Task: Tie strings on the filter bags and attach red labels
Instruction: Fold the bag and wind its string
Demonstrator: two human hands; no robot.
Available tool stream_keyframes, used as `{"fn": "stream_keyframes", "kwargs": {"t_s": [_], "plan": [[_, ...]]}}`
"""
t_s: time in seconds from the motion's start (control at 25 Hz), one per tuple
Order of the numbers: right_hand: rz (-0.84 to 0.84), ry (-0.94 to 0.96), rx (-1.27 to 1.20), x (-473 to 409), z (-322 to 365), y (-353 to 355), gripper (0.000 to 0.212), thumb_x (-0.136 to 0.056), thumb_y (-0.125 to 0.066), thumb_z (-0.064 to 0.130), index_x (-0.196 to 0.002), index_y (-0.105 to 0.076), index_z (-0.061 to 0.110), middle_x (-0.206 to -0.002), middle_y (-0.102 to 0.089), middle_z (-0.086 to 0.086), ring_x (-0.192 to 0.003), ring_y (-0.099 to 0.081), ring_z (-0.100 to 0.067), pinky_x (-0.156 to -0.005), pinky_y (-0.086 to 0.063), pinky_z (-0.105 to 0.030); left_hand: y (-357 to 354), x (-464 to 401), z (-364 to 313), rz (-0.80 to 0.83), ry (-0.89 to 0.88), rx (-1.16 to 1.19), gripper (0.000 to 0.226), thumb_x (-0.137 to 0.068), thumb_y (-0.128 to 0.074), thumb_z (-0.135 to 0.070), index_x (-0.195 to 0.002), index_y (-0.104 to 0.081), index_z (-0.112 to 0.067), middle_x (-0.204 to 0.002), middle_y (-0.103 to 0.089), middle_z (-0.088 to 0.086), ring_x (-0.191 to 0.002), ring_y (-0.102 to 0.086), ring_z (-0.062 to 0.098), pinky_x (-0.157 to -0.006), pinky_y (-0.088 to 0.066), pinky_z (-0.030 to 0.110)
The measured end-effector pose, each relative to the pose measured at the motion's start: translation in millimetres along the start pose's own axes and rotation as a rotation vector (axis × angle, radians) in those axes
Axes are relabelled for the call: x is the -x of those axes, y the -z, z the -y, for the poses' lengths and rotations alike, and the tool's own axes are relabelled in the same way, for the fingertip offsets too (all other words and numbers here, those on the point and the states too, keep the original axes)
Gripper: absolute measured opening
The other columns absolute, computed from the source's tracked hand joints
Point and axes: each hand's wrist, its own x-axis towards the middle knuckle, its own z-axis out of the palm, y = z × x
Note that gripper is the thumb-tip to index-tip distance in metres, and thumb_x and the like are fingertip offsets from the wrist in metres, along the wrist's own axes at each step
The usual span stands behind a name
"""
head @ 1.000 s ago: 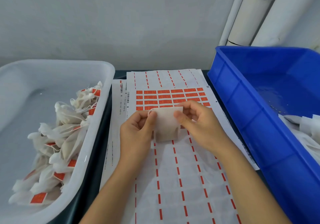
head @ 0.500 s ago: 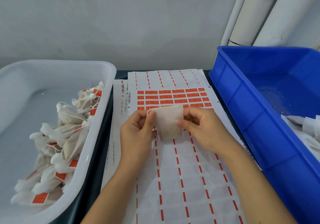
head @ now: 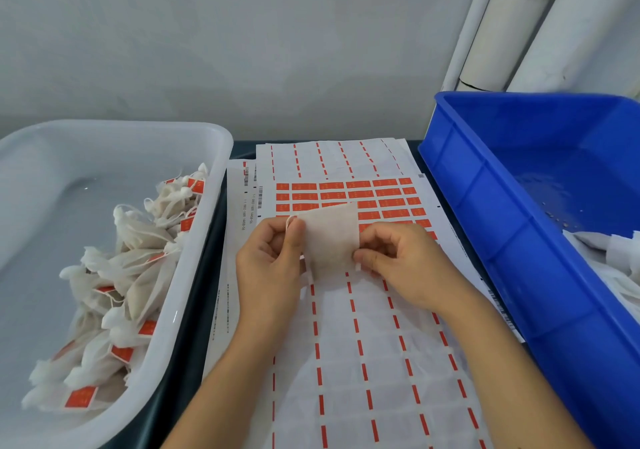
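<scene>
Sitting in white tub [head: 214, 185]: tied, labelled filter bags [head: 114, 275]; blue crate [head: 485, 213]: untied bags [head: 616, 258].

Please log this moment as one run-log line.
both hands pinch filter bag | over label sheet | untied, unlabelled

Barcodes and small digits on the label sheets [head: 254, 199] are illegible.
</scene>
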Motion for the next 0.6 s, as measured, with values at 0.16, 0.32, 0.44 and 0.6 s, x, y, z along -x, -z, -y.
{"fn": "stream_keyframes", "kwargs": {"t_s": [0.16,0.32,0.44,0.6], "plan": [[-0.284,0.089,-0.006,4.7,22.5,-6.2,0.009,-0.095,-0.070,0.039,-0.093,-0.062,0.038,-0.085,-0.066,0.024,-0.085,-0.065,0.005,-0.066,-0.053,-0.008,-4.3,7.2,-4.8,-0.048,-0.137,-0.099,0.014,-0.102,-0.064,-0.036,-0.090,-0.071,-0.034,-0.088,-0.074,-0.017,-0.085,-0.072,0.006,-0.070,-0.059,0.018],[-0.186,0.084,-0.186,13.6,55.6,-23.7,0.031,-0.088,-0.062,0.064,-0.088,-0.066,0.033,-0.084,-0.070,0.019,-0.084,-0.069,-0.001,-0.070,-0.060,-0.020,-10.0,21.6,-8.7,0.076,-0.216,-0.106,0.012,-0.101,-0.067,-0.027,-0.093,-0.075,-0.032,-0.087,-0.077,-0.010,-0.084,-0.075,0.013,-0.072,-0.060,0.023],[-0.250,-0.002,-0.216,13.4,65.1,-25.7,0.029,-0.091,-0.066,0.058,-0.084,-0.065,0.030,-0.079,-0.069,0.015,-0.079,-0.070,-0.002,-0.070,-0.061,-0.024,-11.1,27.3,-12.8,0.120,-0.326,-0.178,0.016,-0.099,-0.070,-0.016,-0.107,-0.077,-0.028,-0.097,-0.078,-0.017,-0.096,-0.075,0.010,-0.082,-0.060,0.022],[-0.286,0.050,-0.235,11.1,68.0,-13.9,0.009,-0.098,-0.066,0.027,-0.089,-0.067,0.027,-0.084,-0.073,0.009,-0.082,-0.073,-0.008,-0.074,-0.064,-0.031,-9.1,29.5,-17.6,0.225,-0.426,-0.091,0.032,-0.099,-0.063,-0.005,-0.125,-0.073,-0.021,-0.121,-0.075,-0.012,-0.118,-0.070,0.015,-0.095,-0.057,0.026]]}}
